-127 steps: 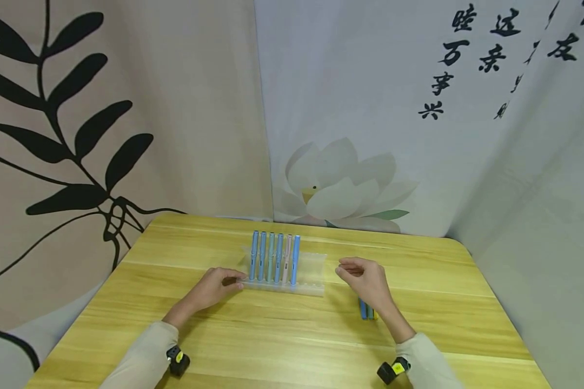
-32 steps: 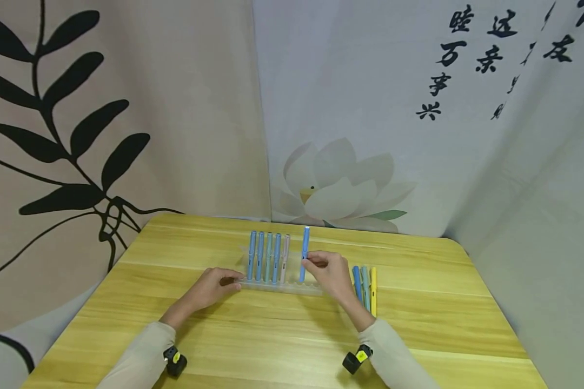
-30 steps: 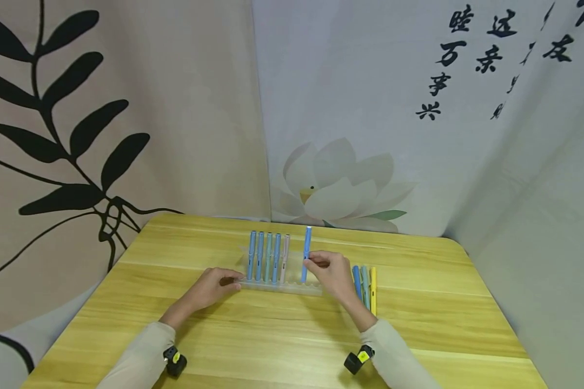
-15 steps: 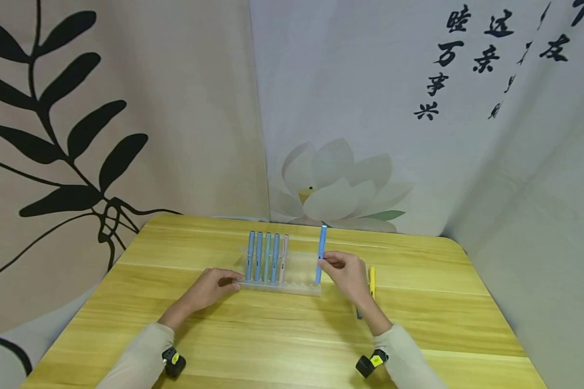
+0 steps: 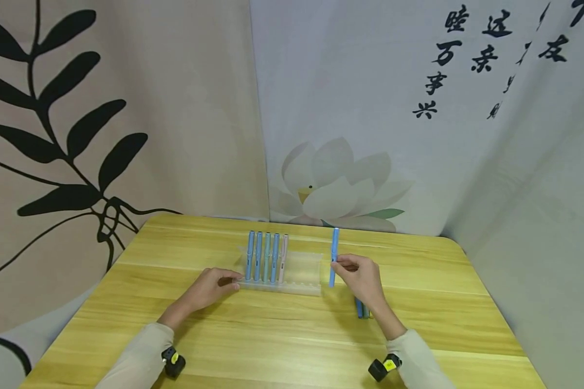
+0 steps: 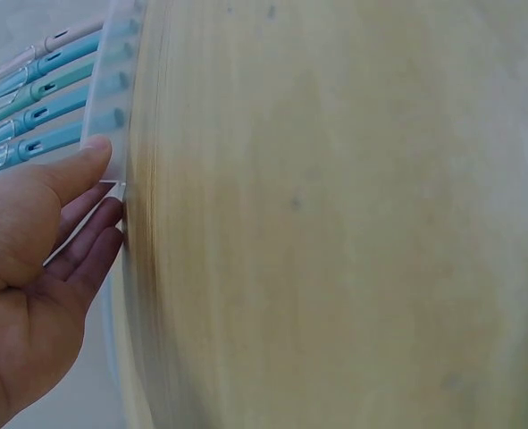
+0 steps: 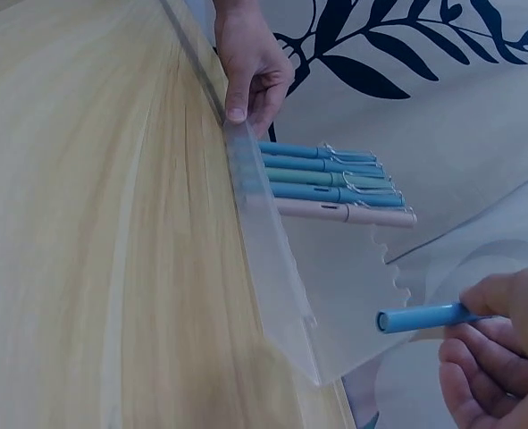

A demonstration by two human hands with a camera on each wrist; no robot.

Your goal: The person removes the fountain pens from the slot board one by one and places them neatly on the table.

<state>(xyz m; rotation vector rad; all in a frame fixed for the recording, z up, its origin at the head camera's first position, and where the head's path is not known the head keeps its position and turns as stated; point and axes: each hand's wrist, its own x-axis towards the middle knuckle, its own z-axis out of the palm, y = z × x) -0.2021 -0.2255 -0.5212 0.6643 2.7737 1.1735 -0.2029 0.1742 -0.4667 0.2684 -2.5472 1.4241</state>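
A clear plastic pen stand (image 5: 302, 289) sits on the table with several capped pens leaning in its left part, among them a green pen (image 5: 266, 256) and a pink pen (image 5: 284, 259). My left hand (image 5: 211, 289) pinches the stand's left end; in the left wrist view the thumb (image 6: 94, 152) lies on its front lip. Just past the stand's right end, my right hand (image 5: 362, 275) pinches a blue pen (image 5: 334, 254) nearly upright. The right wrist view shows that blue pen (image 7: 424, 317) apart from the stand, its lower end free.
Behind my right wrist, more pens (image 5: 359, 308) lie on the wooden table (image 5: 253, 346), mostly hidden by the hand. A curtain with a printed lotus (image 5: 340, 183) hangs along the table's back edge.
The blue pen stood in the stand beside the pink one; my right hand took hold of it, lifted it out and carried it right, beyond the stand's end. The left hand stayed put.
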